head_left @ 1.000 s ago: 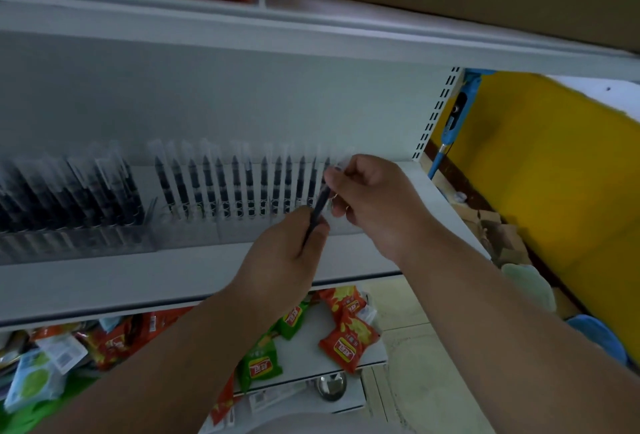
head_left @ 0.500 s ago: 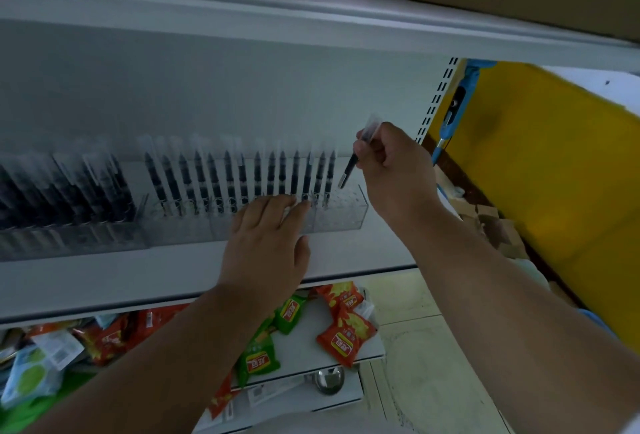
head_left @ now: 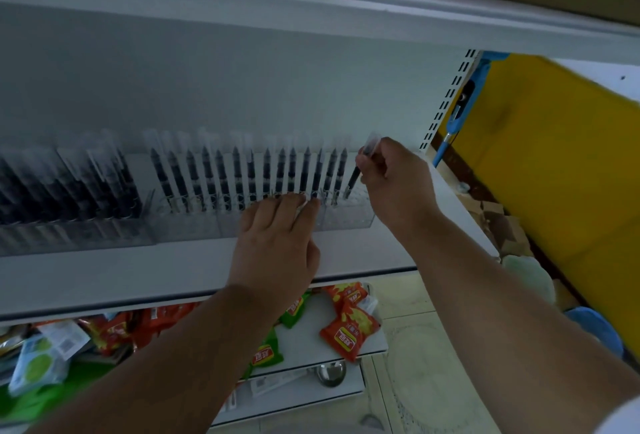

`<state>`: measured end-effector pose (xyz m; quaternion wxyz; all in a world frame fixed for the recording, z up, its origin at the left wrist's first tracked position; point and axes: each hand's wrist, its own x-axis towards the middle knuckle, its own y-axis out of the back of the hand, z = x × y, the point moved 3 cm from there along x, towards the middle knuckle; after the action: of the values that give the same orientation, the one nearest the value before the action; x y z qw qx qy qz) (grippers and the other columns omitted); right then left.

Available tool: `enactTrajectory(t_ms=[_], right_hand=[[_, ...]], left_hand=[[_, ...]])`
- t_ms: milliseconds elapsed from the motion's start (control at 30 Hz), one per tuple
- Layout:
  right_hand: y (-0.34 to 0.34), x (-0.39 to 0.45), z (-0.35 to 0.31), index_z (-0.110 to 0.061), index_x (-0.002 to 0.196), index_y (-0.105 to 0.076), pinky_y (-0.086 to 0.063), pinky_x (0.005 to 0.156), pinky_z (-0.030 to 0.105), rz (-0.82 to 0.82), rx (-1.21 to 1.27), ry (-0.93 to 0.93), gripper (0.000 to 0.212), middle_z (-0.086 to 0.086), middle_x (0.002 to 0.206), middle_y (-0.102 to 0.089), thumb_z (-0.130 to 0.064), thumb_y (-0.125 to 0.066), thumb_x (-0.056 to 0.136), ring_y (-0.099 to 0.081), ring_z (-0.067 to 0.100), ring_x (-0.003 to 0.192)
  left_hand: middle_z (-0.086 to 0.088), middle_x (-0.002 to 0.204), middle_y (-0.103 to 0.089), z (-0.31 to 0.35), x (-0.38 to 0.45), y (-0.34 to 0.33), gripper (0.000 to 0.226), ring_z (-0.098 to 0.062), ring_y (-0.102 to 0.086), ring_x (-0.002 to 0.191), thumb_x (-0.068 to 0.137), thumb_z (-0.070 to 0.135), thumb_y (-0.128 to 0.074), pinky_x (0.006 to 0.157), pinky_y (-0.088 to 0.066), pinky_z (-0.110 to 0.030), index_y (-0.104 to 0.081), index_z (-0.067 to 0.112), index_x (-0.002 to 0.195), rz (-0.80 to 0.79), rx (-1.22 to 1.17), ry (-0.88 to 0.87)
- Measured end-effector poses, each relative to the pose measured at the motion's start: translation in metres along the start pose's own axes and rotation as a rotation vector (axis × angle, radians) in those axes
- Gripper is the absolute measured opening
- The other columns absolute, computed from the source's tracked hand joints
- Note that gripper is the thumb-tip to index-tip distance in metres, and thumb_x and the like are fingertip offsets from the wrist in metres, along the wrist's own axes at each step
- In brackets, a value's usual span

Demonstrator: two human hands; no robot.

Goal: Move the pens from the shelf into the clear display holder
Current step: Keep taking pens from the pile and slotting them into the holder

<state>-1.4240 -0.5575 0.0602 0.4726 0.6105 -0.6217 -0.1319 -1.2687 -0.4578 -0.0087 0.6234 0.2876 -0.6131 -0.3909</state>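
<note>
A clear display holder (head_left: 349, 217) stands on the white shelf (head_left: 138, 274), filled with a row of several dark pens (head_left: 239, 174) with clear caps. My right hand (head_left: 398, 184) pinches one dark pen (head_left: 354, 180) by its upper part, its tip down in the holder's right end. My left hand (head_left: 277, 243) lies flat with straight fingers against the holder's front, fingertips at the pens' bases. A second holder (head_left: 69, 226) packed with several pens stands further left.
Another shelf board (head_left: 311, 8) hangs low overhead. The slotted upright (head_left: 446, 101) ends the shelf on the right, beside a yellow surface (head_left: 554, 156). Snack packets (head_left: 346, 329) lie on the lower shelf.
My right hand took the pen from my left hand, carried it right and lowered its tip into the holder's right end. My left hand let go and settled flat on the holder's front.
</note>
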Motion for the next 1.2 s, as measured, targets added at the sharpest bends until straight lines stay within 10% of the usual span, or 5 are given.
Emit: enactTrajectory(t_ms=[333,833,1000,1200], right_hand=[[0.001,0.009,-0.010,-0.020,0.069,-0.035,-0.023,0.045,0.013,-0.107,-0.079,0.038,0.037,-0.008,0.062,-0.040,-0.026,-0.055,0.098,-0.036,0.002,0.056],[-0.010,0.000,-0.014,-0.013,0.079,-0.043,-0.030,0.058,0.030,-0.149,-0.108,-0.104,0.024,-0.002,0.069,-0.044,-0.023,-0.053,0.098,-0.050,0.022,0.073],[-0.007,-0.023,-0.009,-0.013,0.116,-0.052,-0.037,0.074,0.026,-0.067,0.057,-0.165,0.031,0.002,0.107,-0.059,-0.032,-0.062,0.094,-0.052,0.013,0.090],[0.003,-0.052,-0.026,-0.010,0.116,-0.055,-0.044,0.081,0.032,0.010,0.059,0.165,0.031,0.005,0.110,-0.056,-0.028,-0.064,0.092,-0.054,0.021,0.098]], left_hand=[[-0.010,0.124,-0.059,0.000,0.001,0.001,0.053,-0.029,-0.045,0.108,0.081,0.027,-0.044,0.097,-0.034,-0.045,-0.060,0.010,0.129,-0.042,0.010,0.007],[-0.008,0.124,-0.060,-0.001,0.000,0.002,0.057,-0.028,-0.047,0.109,0.079,0.028,-0.039,0.097,-0.038,-0.044,-0.062,0.012,0.129,-0.087,-0.037,0.027],[-0.008,0.129,-0.056,-0.001,-0.002,0.006,0.055,-0.028,-0.046,0.117,0.080,0.026,-0.045,0.101,-0.039,-0.045,-0.057,0.013,0.133,-0.106,-0.065,0.026],[-0.010,0.125,-0.058,-0.003,-0.027,0.029,0.050,-0.028,-0.046,0.118,0.081,0.027,-0.052,0.102,-0.041,-0.044,-0.058,0.010,0.128,-0.053,-0.048,0.177]])
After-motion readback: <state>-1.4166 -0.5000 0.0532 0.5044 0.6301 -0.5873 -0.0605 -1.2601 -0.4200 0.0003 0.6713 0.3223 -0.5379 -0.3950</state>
